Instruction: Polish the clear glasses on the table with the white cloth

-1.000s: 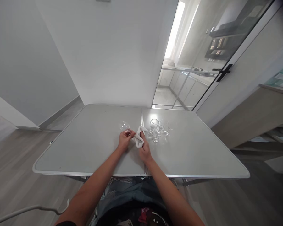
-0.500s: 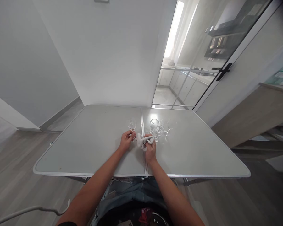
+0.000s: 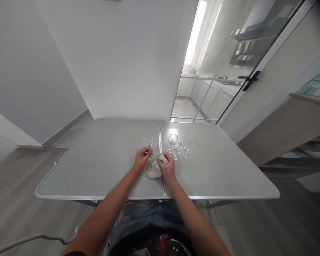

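My left hand (image 3: 142,159) pinches the stem of a small clear wine glass (image 3: 148,142), held upright just above the grey folding table (image 3: 101,167). My right hand (image 3: 167,167) is closed on a white cloth (image 3: 155,170), whose loose end hangs down onto the table beside the glass's foot. Both hands meet near the table's middle seam.
Three more clear stemmed glasses (image 3: 179,145) stand in a cluster just right of the seam, behind my right hand. A white wall rises beyond the table and a glass sliding door (image 3: 229,64) stands at the back right. A wooden counter (image 3: 290,124) lies to the right.
The glass went from tilted on its side to upright in my left hand. My right hand drew the cloth down from the bowl toward the stem and foot.
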A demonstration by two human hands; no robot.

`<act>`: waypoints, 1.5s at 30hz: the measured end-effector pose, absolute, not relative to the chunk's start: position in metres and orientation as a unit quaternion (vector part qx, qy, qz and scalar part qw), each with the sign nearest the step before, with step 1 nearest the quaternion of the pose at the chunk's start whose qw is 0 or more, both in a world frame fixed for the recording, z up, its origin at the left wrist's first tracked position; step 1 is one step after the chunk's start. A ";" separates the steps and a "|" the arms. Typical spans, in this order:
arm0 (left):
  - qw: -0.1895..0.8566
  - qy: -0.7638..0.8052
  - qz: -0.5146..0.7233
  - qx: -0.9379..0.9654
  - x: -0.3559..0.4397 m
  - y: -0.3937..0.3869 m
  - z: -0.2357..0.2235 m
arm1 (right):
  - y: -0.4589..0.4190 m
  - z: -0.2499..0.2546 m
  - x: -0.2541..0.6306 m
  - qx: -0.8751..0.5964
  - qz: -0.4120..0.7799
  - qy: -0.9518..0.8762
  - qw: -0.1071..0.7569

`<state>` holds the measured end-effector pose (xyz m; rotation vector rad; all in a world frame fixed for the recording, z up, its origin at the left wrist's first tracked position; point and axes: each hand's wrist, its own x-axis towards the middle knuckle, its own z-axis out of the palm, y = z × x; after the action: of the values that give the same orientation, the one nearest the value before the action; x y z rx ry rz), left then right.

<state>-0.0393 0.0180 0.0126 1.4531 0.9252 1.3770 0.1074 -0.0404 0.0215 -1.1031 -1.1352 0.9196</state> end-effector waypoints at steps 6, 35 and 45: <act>0.391 0.309 0.487 0.717 -0.037 0.013 0.009 | -0.044 0.021 0.110 -0.497 0.390 -0.490 0.601; 0.337 0.296 0.397 0.800 -0.033 0.002 0.021 | -0.032 -0.010 0.284 -0.686 0.209 -0.456 0.527; 0.326 0.299 0.383 0.811 -0.032 0.004 0.017 | -0.017 -0.008 0.277 -0.682 0.200 -0.466 0.527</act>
<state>-0.0319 0.0039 0.0169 2.1257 0.7833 1.0038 0.2770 -0.0174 -0.0080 -1.6299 -1.1150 0.4769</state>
